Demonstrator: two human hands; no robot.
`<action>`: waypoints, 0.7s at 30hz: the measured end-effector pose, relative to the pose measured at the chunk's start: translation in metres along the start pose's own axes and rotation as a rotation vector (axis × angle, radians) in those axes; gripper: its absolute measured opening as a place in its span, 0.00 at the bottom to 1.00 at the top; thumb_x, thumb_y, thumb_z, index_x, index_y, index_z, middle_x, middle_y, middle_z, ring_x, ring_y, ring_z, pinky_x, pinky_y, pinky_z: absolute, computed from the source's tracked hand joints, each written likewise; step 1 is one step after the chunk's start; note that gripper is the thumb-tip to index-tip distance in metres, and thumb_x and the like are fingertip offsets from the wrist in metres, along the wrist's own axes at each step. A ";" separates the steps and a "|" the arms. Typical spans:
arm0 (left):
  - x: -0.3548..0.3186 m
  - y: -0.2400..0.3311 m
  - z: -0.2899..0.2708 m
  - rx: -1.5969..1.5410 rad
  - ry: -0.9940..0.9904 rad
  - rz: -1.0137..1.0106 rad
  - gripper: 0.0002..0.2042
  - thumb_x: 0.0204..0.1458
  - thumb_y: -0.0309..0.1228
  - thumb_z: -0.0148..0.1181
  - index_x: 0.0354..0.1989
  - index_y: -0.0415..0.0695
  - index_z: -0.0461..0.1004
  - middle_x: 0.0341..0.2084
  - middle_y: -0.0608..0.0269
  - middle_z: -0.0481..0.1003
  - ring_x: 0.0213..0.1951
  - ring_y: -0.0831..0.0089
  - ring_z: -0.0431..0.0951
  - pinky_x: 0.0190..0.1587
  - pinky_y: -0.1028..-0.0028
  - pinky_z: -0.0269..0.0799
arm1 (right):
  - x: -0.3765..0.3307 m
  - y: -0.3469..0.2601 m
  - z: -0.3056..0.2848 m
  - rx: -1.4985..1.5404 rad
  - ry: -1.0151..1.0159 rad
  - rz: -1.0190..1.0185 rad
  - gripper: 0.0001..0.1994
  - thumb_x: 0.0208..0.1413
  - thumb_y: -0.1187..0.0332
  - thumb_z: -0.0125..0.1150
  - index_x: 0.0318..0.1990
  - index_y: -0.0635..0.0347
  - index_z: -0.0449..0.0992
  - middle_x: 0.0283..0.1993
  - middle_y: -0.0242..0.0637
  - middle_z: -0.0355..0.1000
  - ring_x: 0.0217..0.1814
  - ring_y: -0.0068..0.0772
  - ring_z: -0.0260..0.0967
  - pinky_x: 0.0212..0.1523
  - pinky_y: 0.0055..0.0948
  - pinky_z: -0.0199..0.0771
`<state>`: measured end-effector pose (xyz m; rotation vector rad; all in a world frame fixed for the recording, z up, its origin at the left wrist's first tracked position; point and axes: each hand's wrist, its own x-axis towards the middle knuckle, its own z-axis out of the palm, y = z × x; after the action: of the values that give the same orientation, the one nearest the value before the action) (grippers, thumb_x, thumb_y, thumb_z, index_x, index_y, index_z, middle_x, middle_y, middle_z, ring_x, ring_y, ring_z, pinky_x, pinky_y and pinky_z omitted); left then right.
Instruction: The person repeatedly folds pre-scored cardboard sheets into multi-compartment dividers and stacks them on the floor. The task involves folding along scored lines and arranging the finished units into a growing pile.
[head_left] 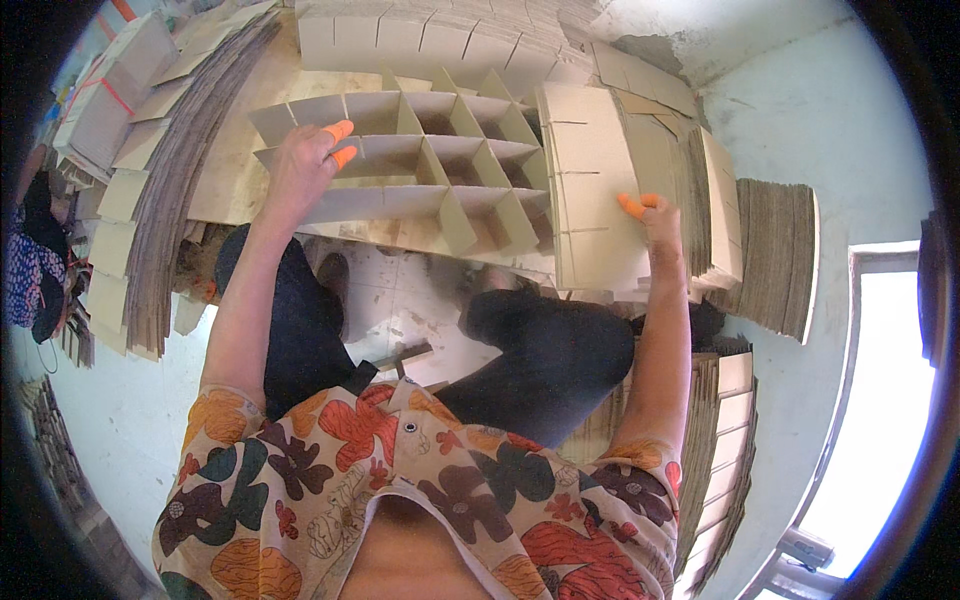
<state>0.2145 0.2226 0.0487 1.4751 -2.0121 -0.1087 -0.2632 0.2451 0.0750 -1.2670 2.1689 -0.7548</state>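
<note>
A cardboard divider grid point(470, 190) of interlocked strips stands on the bench before me. At its left side my left hand point(305, 165), with orange covers on two fingertips, grips the end of a long cardboard strip point(395, 155) between thumb and finger. Slotted cardboard strips point(585, 185) lie in a flat pile against the grid's right side. My right hand point(655, 215), also with orange fingertip covers, pinches the right edge of the top strip there. How many strips it holds is hidden.
Tall stacks of cardboard point(175, 190) line the left. More slotted sheets point(430, 40) stand behind the grid, and further stacks point(765, 250) rise at the right by the wall. Another stack point(720, 440) is beside my right arm. My knees are under the bench's near edge.
</note>
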 end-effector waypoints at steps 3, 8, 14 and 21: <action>-0.008 -0.002 -0.004 -0.042 0.046 -0.029 0.15 0.43 0.28 0.65 0.41 0.43 0.77 0.32 0.52 0.76 0.36 0.58 0.76 0.38 0.67 0.71 | -0.008 -0.008 -0.013 0.262 -0.019 -0.004 0.18 0.40 0.61 0.70 0.33 0.67 0.77 0.25 0.34 0.72 0.25 0.25 0.67 0.29 0.27 0.69; -0.020 -0.002 -0.010 -0.106 0.114 -0.018 0.15 0.42 0.28 0.66 0.41 0.42 0.77 0.32 0.53 0.77 0.36 0.59 0.76 0.38 0.68 0.72 | -0.008 -0.019 -0.045 0.358 0.140 -0.218 0.14 0.43 0.67 0.67 0.36 0.68 0.75 0.29 0.31 0.67 0.30 0.24 0.63 0.32 0.24 0.65; -0.042 -0.001 -0.008 -0.088 -0.072 0.065 0.13 0.42 0.30 0.64 0.38 0.41 0.77 0.28 0.51 0.76 0.34 0.55 0.75 0.37 0.64 0.70 | -0.079 -0.155 0.022 0.350 0.062 -0.626 0.25 0.43 0.73 0.68 0.51 0.72 0.70 0.40 0.42 0.74 0.33 0.25 0.69 0.38 0.24 0.70; -0.050 0.000 0.017 -0.171 -0.039 0.119 0.04 0.41 0.27 0.59 0.25 0.42 0.74 0.20 0.52 0.73 0.29 0.53 0.74 0.33 0.60 0.68 | -0.095 -0.203 0.130 0.136 -0.149 -0.858 0.26 0.44 0.79 0.65 0.53 0.72 0.67 0.35 0.56 0.74 0.34 0.32 0.75 0.33 0.27 0.72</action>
<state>0.2142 0.2618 0.0133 1.2533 -2.0607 -0.2547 -0.0124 0.2200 0.1361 -2.1111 1.3727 -1.0510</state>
